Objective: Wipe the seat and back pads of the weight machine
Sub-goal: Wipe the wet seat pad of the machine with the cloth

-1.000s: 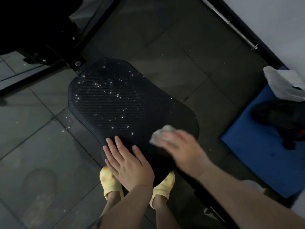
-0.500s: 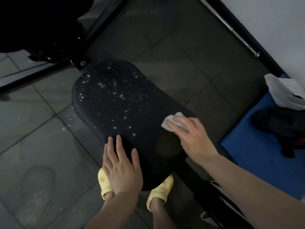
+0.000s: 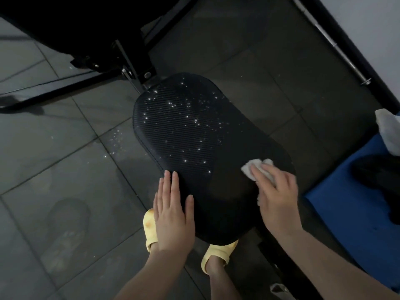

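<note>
Evidently the right hand [image 3: 278, 191] is pressing a soft, crumpled cloth [image 3: 253, 168] under flat fingers at the seat pad [image 3: 194, 137]'s lower right, while the left hand [image 3: 173, 213] is lying flat, bracing.

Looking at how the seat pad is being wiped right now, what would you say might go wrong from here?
1. The cloth is a small wad under the right hand at the pad's near right edge; the droplets on the far half of the seat pad could get missed.
2. Spray has landed on the floor tiles beside the pad, close to the yellow slippers; possibly slippery.
3. The left hand rests flat at the pad's left edge and may slide if leaned on.
</note>
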`<state>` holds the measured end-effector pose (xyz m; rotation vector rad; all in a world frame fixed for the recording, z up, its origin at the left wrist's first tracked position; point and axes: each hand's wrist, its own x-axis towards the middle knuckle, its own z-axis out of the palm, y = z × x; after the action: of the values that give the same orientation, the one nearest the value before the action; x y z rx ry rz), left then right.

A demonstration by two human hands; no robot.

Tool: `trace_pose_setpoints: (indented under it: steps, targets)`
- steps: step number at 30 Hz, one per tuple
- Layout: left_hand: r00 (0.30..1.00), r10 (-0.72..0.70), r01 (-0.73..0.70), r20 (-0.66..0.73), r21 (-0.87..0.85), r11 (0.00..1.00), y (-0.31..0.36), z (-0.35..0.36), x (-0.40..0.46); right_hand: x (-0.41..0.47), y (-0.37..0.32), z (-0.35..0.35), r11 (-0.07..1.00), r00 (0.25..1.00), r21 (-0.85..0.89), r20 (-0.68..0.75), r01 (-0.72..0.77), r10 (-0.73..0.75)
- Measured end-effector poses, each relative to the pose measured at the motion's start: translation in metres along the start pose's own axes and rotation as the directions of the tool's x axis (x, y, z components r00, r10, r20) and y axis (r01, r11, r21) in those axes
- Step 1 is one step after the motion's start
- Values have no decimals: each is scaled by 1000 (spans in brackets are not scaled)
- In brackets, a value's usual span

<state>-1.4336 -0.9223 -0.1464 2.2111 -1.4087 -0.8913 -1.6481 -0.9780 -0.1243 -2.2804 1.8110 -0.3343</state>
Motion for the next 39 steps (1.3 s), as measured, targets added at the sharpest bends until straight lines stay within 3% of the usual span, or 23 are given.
trace_pose_setpoints:
  steps: [2, 3, 5, 8, 10, 11, 13, 15, 16, 17, 19, 21, 23, 25, 27, 29, 30, 33, 36, 38, 39]
  targets:
    - [1000, 5, -5, 8, -29, 1000, -2, -3, 1, -9, -16, 5, 992, 992, 0, -30, -123, 123]
    - [1000, 5, -4, 10, -51, 999, -3, -5, 1, -13, -31, 11, 997, 997, -4, -19, -80, 80]
    - [1000, 6, -5, 18, -85, 996, -5, -6, 1, -16, -54, 25, 988, 988, 6, 22, 151, -151]
    - [1000, 25, -24, 7, -80, 997, -6, -6, 2, 27, -44, 32, 888, 874, 33, 166, 458, -457]
    - [1000, 11, -11, -5, -84, 996, -3, -5, 3, 64, -28, 33, 868, 858, -20, 167, 496, -486]
    - [1000, -4, 3, -6, -97, 995, -1, -3, 4, 76, -19, 32, 917, 915, -44, 108, 395, -389]
    - [1000, -31, 30, -3, -155, 987, 5, -2, 5, 82, -5, 23, 997, 1000, -76, -8, 15, -16]
    - [998, -57, 53, -9, -228, 972, 9, -2, 6, 64, -15, 20, 956, 960, -92, -59, -279, 274]
    - [997, -72, 65, -16, -260, 963, 10, -2, 7, 51, -30, 21, 949, 951, -77, -60, -306, 302]
    - [996, -85, 74, -25, -288, 955, 10, -2, 6, 37, -48, 25, 971, 972, -43, -46, -233, 232]
    - [995, -99, 83, -33, -333, 939, 9, -3, 6, 17, -80, 37, 992, 992, 42, 41, 119, -120]
    - [996, -87, 74, -22, -341, 937, 7, -4, 6, 29, -85, 44, 907, 894, 82, 155, 412, -420]
    - [999, -52, 47, -11, -300, 953, 5, -5, 5, 63, -70, 47, 840, 824, 67, 165, 539, -542]
    - [999, -47, 46, 1, -258, 965, 5, -5, 5, 89, -47, 45, 914, 911, 3, 79, 406, -405]
    - [998, -60, 60, 8, -245, 968, 5, -6, 5, 93, -33, 34, 999, 1000, -33, -4, 13, -13]
    - [998, -57, 57, 7, -249, 967, 5, -6, 5, 70, -44, 28, 973, 974, -62, -50, -223, 221]
    - [999, -53, 52, 5, -252, 966, 5, -6, 5, 53, -56, 28, 973, 974, -61, -56, -222, 219]
    - [999, -44, 42, 0, -269, 962, 4, -5, 7, 25, -89, 41, 994, 994, 23, 36, 102, -103]
    - [999, -46, 46, 8, -276, 960, 3, -6, 7, 60, -85, 53, 891, 875, 69, 171, 448, -453]
    - [1000, -30, 30, 5, -253, 967, 3, -7, 7, 88, -65, 54, 848, 831, 33, 181, 530, -526]
    - [1000, -23, 24, 7, -237, 971, 4, -8, 7, 97, -54, 52, 895, 884, 10, 155, 446, -442]
